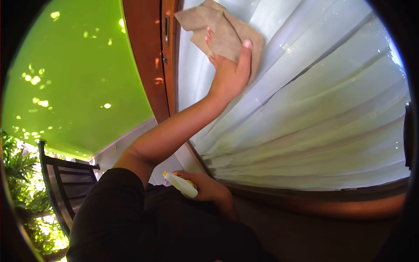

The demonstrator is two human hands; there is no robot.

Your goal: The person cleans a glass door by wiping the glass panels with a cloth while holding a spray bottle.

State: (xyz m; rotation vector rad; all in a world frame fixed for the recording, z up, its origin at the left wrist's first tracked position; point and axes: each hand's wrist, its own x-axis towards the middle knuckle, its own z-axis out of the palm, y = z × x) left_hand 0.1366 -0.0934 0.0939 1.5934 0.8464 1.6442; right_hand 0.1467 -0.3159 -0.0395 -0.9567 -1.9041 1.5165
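Observation:
My left hand [231, 74] is raised against a glass pane, its thumb and fingers gripping a light-brown cloth [242, 32]. The cloth is spread out and creased, covering part of the fingers, and it appears to lie on the glass. White curtains [305, 109] hang in folds behind the pane. Low down, close to my body, my right hand [209, 187] is closed around a spray bottle. Only the white spray head [183, 184] with its yellow nozzle shows clearly; the rest of the bottle is mostly hidden.
A reddish-brown wooden frame [148, 56] with a recessed metal handle [166, 28] borders the glass. Left of it stands a bright green wall [78, 83] dotted with sunlight. A dark slatted chair or railing [70, 179] is at lower left, with leafy plants [19, 174] beyond.

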